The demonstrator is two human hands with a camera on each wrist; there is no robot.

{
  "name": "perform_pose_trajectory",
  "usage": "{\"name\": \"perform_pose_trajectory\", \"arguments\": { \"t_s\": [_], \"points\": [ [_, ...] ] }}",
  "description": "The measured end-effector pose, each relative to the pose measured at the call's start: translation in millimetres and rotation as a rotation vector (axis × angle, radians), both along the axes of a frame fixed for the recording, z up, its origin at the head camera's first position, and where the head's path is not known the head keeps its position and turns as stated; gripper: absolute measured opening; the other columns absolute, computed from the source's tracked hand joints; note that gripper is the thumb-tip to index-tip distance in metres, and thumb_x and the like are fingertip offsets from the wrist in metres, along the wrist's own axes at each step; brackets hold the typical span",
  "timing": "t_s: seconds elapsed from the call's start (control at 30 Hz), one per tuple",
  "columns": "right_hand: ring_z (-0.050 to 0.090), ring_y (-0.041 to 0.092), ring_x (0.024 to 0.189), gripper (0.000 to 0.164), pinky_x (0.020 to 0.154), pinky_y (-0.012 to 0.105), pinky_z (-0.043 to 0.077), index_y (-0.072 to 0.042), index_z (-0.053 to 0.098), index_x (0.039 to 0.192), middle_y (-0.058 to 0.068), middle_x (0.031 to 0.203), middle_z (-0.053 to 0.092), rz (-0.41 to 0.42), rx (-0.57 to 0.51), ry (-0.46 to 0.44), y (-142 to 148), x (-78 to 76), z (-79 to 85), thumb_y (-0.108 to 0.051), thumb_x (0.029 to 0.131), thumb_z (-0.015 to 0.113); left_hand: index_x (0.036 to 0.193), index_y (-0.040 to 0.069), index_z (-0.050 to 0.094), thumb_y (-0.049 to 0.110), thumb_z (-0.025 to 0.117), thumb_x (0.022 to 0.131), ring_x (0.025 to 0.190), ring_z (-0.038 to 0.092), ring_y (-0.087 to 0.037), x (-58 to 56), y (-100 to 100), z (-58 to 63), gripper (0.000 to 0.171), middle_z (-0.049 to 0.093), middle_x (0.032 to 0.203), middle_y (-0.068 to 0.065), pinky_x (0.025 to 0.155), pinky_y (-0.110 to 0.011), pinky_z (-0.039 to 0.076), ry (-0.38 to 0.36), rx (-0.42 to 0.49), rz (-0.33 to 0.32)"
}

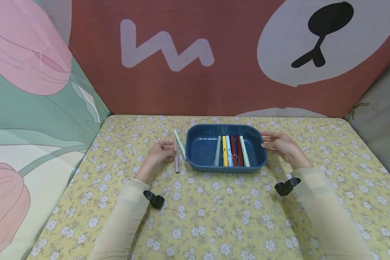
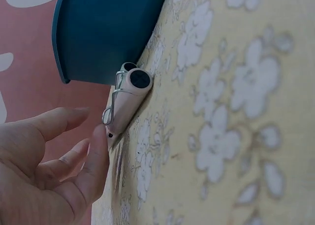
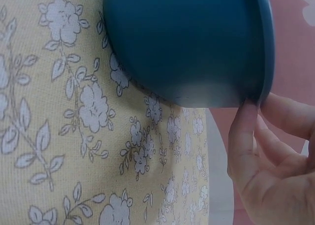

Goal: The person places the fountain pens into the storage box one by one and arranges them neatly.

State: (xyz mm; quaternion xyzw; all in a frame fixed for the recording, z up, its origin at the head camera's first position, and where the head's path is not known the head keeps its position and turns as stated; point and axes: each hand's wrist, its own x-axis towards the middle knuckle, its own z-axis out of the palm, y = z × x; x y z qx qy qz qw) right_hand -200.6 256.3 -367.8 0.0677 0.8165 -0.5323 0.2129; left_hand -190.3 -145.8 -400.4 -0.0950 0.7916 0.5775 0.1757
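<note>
My left hand (image 1: 161,151) is beside a pinkish pen (image 1: 176,159) on the cloth, its fingers bent loosely at the pen's far part. In the left wrist view, a fingertip is close to the wire clip of that pen (image 2: 129,99); thumb and finger stand apart. Just beyond lies a pale green pen (image 1: 180,144), next to the tray's left wall. With thumb and finger, my right hand (image 1: 283,146) pinches the right rim of the blue tray (image 1: 198,153). Several pens stand side by side inside, among them a yellow pen (image 1: 225,151) and a dark red pen (image 1: 233,151).
A yellow flowered cloth (image 1: 211,216) covers the table. Behind it rises a reddish-brown printed backdrop (image 1: 182,94), with more printed fabric (image 1: 35,119) at the left. Each wrist carries a small black camera, such as the right one (image 1: 286,186).
</note>
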Motion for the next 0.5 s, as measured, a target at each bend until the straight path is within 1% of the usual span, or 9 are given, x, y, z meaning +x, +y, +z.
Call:
{"name": "perform_pose_trajectory", "arguments": {
  "t_s": [0.13, 0.3, 0.37, 0.5],
  "points": [
    [0.051, 0.001, 0.100, 0.063, 0.080, 0.012, 0.052, -0.011, 0.022, 0.153, 0.021, 0.154, 0.028, 0.004, 0.008, -0.002, -0.1, -0.3, 0.0, -0.013, 0.098, 0.052, 0.139, 0.001, 0.043, 0.008, 0.060, 0.093, 0.090, 0.065, -0.015, 0.1, 0.0, -0.8, 0.050, 0.055, 0.131, -0.023, 0.084, -0.026, 0.060, -0.022, -0.018, -0.023],
    [0.052, -0.003, 0.093, 0.062, 0.079, 0.013, 0.052, -0.011, 0.022, 0.153, 0.021, 0.154, 0.029, -0.001, 0.011, -0.006, 0.3, -0.7, -0.2, -0.013, 0.098, 0.052, 0.140, 0.000, 0.042, 0.009, 0.060, 0.093, 0.095, 0.065, -0.018, 0.4, 1.8, -1.6, 0.052, 0.054, 0.131, -0.023, 0.086, -0.029, 0.059, -0.034, -0.024, -0.045],
    [0.053, -0.004, 0.091, 0.062, 0.079, 0.013, 0.052, -0.011, 0.023, 0.153, 0.021, 0.154, 0.029, -0.001, 0.009, -0.006, -0.1, -0.7, -0.3, -0.013, 0.098, 0.052, 0.140, 0.000, 0.042, 0.009, 0.061, 0.093, 0.095, 0.064, -0.018, 0.7, 2.6, -1.2, 0.052, 0.054, 0.131, -0.023, 0.087, -0.030, 0.059, -0.035, -0.030, -0.042],
    [0.053, -0.005, 0.090, 0.062, 0.079, 0.013, 0.052, -0.011, 0.023, 0.153, 0.022, 0.153, 0.030, 0.004, 0.009, 0.004, -0.2, -0.4, -0.6, -0.014, 0.098, 0.053, 0.139, -0.001, 0.043, 0.007, 0.062, 0.091, 0.090, 0.063, -0.017, 1.4, 4.4, 0.1, 0.052, 0.055, 0.127, -0.022, 0.085, -0.029, 0.059, -0.034, -0.052, -0.022]
  ]
}}
